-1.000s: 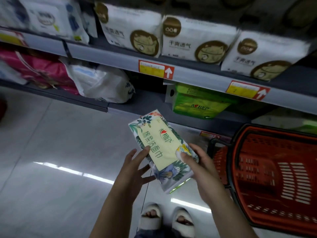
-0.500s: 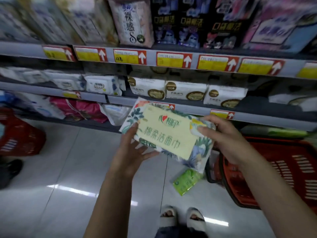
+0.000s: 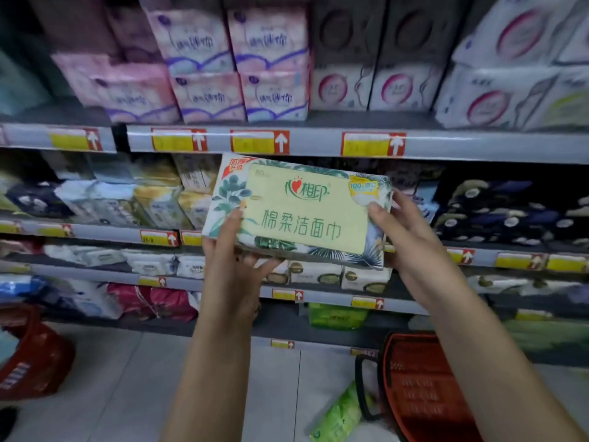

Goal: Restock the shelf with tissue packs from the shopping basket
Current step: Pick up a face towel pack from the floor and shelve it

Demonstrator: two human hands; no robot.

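Observation:
A pale yellow tissue pack (image 3: 299, 212) with green leaf print and green lettering is held up flat in front of the shelf's middle tier (image 3: 446, 148). My left hand (image 3: 232, 253) grips its lower left edge, thumb on the front and fingers underneath. My right hand (image 3: 411, 240) grips its right end, thumb over the front corner. The red shopping basket (image 3: 414, 390) stands on the floor at the lower right, below my right forearm. A green tissue pack (image 3: 338, 416) lies on the floor beside the basket's black handle.
Shelf tiers packed with pink, white and dark packages fill the view, with red and yellow price tags along their edges. A green pack (image 3: 334, 317) sits on the lowest shelf. Another red basket (image 3: 28, 355) stands at the far left on the tiled floor.
Both hands have lifted the tissue pack from near floor level up to the middle shelves and turned it level. The view has tilted upward, revealing higher shelf tiers.

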